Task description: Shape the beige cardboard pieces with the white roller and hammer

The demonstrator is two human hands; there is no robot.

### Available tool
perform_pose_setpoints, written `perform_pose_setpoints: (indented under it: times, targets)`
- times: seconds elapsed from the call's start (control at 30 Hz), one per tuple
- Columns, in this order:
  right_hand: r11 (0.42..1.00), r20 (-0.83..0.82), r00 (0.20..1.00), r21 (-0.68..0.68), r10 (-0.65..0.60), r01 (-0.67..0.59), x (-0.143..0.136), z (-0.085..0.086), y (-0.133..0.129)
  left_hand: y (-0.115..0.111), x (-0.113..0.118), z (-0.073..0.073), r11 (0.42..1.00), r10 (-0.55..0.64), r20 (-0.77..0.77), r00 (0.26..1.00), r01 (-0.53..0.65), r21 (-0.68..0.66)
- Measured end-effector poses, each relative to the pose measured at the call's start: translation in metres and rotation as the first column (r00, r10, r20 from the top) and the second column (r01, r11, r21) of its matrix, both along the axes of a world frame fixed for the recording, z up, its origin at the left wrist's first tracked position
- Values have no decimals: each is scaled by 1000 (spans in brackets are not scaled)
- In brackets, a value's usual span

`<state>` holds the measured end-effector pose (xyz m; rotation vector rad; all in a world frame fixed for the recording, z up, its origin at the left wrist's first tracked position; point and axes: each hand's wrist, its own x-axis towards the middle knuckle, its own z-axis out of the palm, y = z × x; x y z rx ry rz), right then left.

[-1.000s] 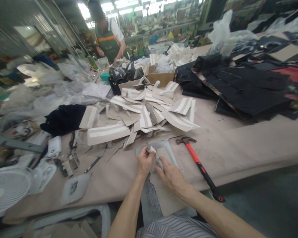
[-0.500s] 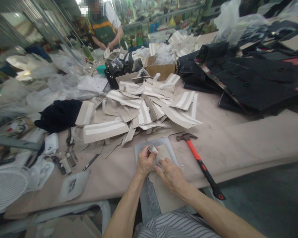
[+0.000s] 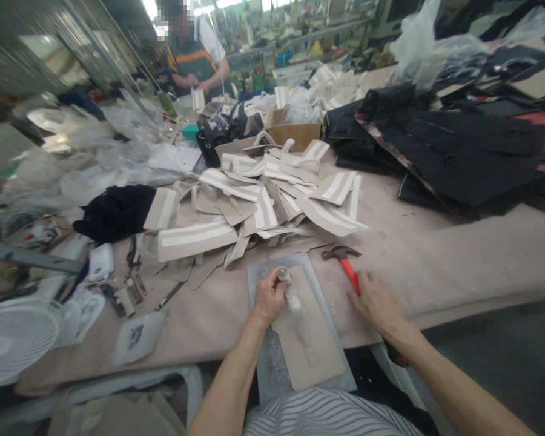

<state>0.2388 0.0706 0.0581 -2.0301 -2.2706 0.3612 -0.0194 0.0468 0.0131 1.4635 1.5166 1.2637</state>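
Note:
My left hand (image 3: 271, 295) is closed around a small round metal-topped piece (image 3: 283, 274) at the top of a beige panel (image 3: 311, 345). A wrapped strip (image 3: 295, 301) runs down from that piece along the panel. The panel lies on a grey slab (image 3: 257, 275) at the table's front edge. To the right, my right hand (image 3: 381, 303) is closed over the handle of a claw hammer (image 3: 349, 272), whose red neck and dark head show beyond the fingers and whose black grip is mostly hidden.
Beige pieces with white strips (image 3: 258, 203) are heaped beyond the slab. Black bags (image 3: 463, 151) lie at the right. A dark cloth (image 3: 115, 212), small tools (image 3: 129, 297) and a white fan (image 3: 16, 342) are at the left. Across the table stands a person (image 3: 197, 60).
My right hand has left the strip beside my left hand and moved right onto the hammer's handle. My left hand stays at the round piece.

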Motion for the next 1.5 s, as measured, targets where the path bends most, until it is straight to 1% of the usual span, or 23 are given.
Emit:
perform_pose_setpoints:
  times: [0.1,0.17,0.27,0.33,0.4,0.43,0.47,0.53,0.63,0.7,0.77,0.83,0.9,0.93,0.97,1.0,1.03,1.07,1.13,1.2,1.37,1.43,1.5]
  targets:
    - [978,-204,970,-190,-130,92,27,-11,3,-1,1,0,1000,-1,2,1000,1,22]
    - [955,-336,927,-290,-169,69,31,-9,3,-2,1,1,999,-5,15,1000,5,39]
    - [877,-491,830,-480,-266,-3,23,15,-1,-3,1,4,999,-15,42,999,13,46]
    - [853,-586,750,-519,-307,-56,11,40,-7,-3,1,6,999,-23,50,998,21,37]
    - [937,-636,756,-336,-154,-91,-4,63,-13,-4,1,6,999,-23,44,999,21,31]
    - [979,-607,794,-168,-12,-113,-12,72,-16,-4,1,6,999,-22,35,999,20,33]
    - [989,-538,833,0,127,-151,-19,77,-17,-3,1,5,999,-21,23,1000,20,38]
    - [937,-334,882,224,332,-267,-30,81,-18,-3,1,2,999,-19,-5,1000,19,46]
    - [818,-58,843,289,534,-498,-37,84,-11,-2,0,-2,999,-12,-39,999,14,41]
    - [759,-24,805,353,593,-548,-38,104,-5,-2,0,-3,999,-22,-42,999,23,31]
    - [739,-142,804,509,578,-442,-40,139,0,-3,0,-2,999,-33,-31,999,34,27]
    - [730,-365,781,664,507,-164,-47,174,1,-3,1,0,999,-34,-16,999,35,28]
    - [700,-612,654,693,444,173,-54,190,-2,-4,0,2,999,-30,-6,1000,30,28]
    - [689,-657,610,685,443,237,-56,186,-4,-3,0,3,999,-30,-2,1000,30,29]
    - [692,-650,603,689,462,213,-57,175,-8,-3,0,3,999,-29,0,1000,29,29]
    - [723,-576,668,686,470,84,-55,158,-11,-3,0,2,999,-27,-2,1000,27,30]
    - [703,-416,725,698,549,-132,-51,138,-14,-3,0,1,999,-25,-5,1000,25,34]
    - [746,-287,774,579,564,-329,-46,116,-17,-3,0,0,999,-24,-8,1000,25,39]
    - [816,-109,838,326,535,-478,-34,80,-19,-3,0,-3,998,-34,-5,999,34,47]
    - [873,-16,879,133,476,-470,-21,57,-19,-3,0,-4,998,-37,4,999,36,42]
    - [947,26,948,-61,317,-315,1,25,-6,-3,1,0,999,-40,14,999,39,11]
    - [964,53,965,-88,256,-251,5,10,2,-3,1,1,999,-40,28,999,39,15]
    - [975,84,971,-6,223,-223,3,-2,8,-4,1,0,999,-30,48,998,29,18]
